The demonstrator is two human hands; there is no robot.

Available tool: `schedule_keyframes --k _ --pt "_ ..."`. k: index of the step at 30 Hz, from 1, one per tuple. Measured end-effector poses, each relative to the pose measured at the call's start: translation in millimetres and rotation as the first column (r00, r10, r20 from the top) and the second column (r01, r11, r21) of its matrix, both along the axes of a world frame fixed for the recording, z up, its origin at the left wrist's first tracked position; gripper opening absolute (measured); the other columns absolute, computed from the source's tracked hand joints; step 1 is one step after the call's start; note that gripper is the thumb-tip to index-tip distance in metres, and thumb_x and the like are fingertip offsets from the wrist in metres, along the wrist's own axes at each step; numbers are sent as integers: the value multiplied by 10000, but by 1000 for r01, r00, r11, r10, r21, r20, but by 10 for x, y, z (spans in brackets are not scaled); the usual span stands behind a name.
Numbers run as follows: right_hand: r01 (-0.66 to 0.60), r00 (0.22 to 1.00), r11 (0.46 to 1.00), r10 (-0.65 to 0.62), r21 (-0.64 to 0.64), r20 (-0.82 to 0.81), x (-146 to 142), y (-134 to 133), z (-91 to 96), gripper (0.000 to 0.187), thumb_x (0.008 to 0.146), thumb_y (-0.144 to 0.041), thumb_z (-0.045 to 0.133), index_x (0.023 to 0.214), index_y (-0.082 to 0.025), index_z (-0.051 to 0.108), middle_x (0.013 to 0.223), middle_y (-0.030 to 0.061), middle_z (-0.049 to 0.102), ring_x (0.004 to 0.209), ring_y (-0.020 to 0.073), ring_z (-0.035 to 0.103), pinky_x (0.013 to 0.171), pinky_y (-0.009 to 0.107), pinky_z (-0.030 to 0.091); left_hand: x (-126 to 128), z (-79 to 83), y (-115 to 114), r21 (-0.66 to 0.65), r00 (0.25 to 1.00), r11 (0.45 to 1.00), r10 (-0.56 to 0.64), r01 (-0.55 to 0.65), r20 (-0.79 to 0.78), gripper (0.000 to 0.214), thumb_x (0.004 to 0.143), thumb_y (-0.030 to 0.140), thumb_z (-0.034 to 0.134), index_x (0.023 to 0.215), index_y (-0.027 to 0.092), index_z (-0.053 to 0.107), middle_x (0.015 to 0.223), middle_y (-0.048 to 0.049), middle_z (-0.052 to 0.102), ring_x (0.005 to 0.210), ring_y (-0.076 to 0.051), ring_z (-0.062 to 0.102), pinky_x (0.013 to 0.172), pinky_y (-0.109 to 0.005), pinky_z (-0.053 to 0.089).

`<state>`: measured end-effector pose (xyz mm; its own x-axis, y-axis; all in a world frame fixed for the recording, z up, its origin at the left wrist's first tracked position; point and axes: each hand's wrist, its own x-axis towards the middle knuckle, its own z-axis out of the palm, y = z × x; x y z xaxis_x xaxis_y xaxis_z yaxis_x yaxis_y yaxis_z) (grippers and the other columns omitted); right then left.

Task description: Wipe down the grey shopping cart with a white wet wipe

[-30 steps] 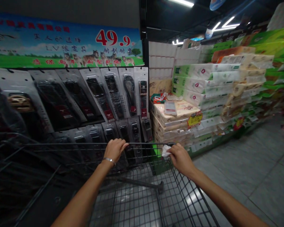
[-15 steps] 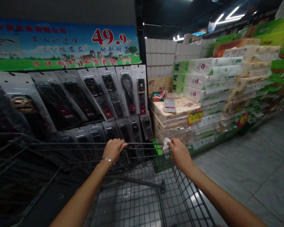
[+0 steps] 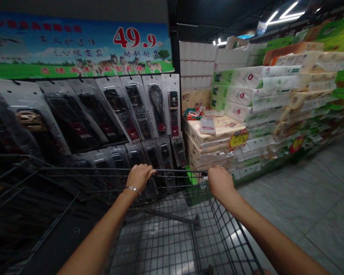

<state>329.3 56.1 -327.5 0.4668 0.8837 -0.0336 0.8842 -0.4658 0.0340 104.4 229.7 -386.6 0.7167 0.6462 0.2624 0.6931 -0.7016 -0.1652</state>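
My left hand (image 3: 139, 176), with a thin bracelet at the wrist, is closed over the far rim of a wire shopping cart (image 3: 176, 172). My right hand (image 3: 219, 182) curls over the same rim at its right corner, fingers turned away from me. Whatever else those fingers may hold is hidden behind the hand. Both forearms stretch out over the cart's basket.
Hanging packs of black belts (image 3: 137, 107) fill a rack straight ahead, under a banner (image 3: 74, 49) reading 49.9. Stacked tissue packs (image 3: 218, 141) and long shelves of paper goods (image 3: 289, 91) run off to the right. A grey tiled floor (image 3: 304, 198) lies at right.
The white scrap seen at my right hand's fingertips is out of sight now. That hand has settled onto the rim corner, and the view has shifted slightly closer to the rack.
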Motion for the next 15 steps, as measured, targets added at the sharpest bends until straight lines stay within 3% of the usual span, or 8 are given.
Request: schedule_keyframes --k 3,8,12,15 --pt "-35 999 999 35 -13 -40 0 -79 35 238 719 38 500 805 -93 678 820 175 665 808 243 643 704 313 465 4 -4 2 2 1000 1000 7 -7 -8 388 935 419 308 731 202 557 700 -38 586 716 -192 519 641 -306 294" --pt "-180 980 961 194 209 -47 45 -10 13 282 801 -32 422 922 -123 660 939 123 622 879 199 595 759 272 429 12 -5 1 6 1000 1000 9 -9 -6 358 929 406 344 740 195 563 706 -41 593 718 -197 517 637 -309 290" --pt "-260 956 929 286 265 -64 128 181 -217 314 850 -64 375 995 -126 647 967 121 592 912 200 554 796 273 402 22 4 -2 10 1000 1000 15 -15 -4 343 928 404 357 746 202 566 709 -33 598 721 -188 521 642 -304 292" --pt "-237 959 935 269 264 -89 189 241 -399 317 856 -57 363 986 -108 647 947 126 587 899 194 544 797 264 390 31 7 -6 5 1000 1000 17 -17 5 335 924 402 369 747 199 569 716 -36 601 725 -190 523 646 -306 295"
